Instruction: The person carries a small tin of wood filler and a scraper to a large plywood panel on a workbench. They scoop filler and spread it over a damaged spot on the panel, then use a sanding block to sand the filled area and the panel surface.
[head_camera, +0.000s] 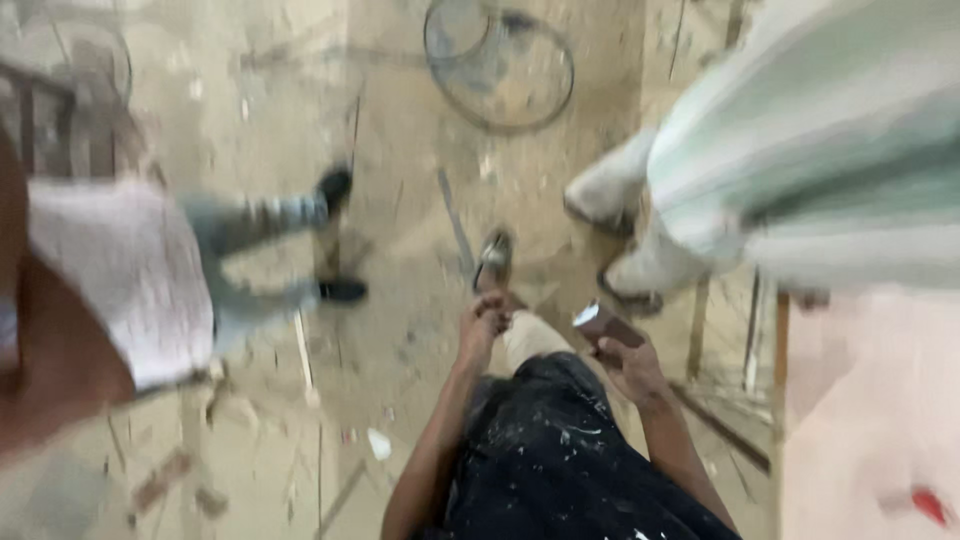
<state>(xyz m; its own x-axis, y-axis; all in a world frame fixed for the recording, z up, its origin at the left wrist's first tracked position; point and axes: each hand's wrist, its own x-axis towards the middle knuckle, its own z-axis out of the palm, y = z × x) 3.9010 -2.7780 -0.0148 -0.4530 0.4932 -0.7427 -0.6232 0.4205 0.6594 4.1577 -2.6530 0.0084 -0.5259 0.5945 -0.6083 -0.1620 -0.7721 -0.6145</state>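
Two hands low, right hand (632, 366) fingers clamped on brown block (607, 325), long axis up-left, left hand (484, 322) fingers curled, grip unclear

Bystanders' legs (262, 222) flanking; bare floor (400, 250) ahead

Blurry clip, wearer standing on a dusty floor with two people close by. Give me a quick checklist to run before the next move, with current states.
1. Right hand grips the small brown block with a pale end: ok.
2. Left hand contents: cannot tell, blurred.
3. Room around the hands: not ok, the person in grey trousers and black shoes and the person in pale striped clothing stand close.
4. Dusty, debris-strewn floor footing: not ok.
5. Round wire fan guard apart from the feet: ok.
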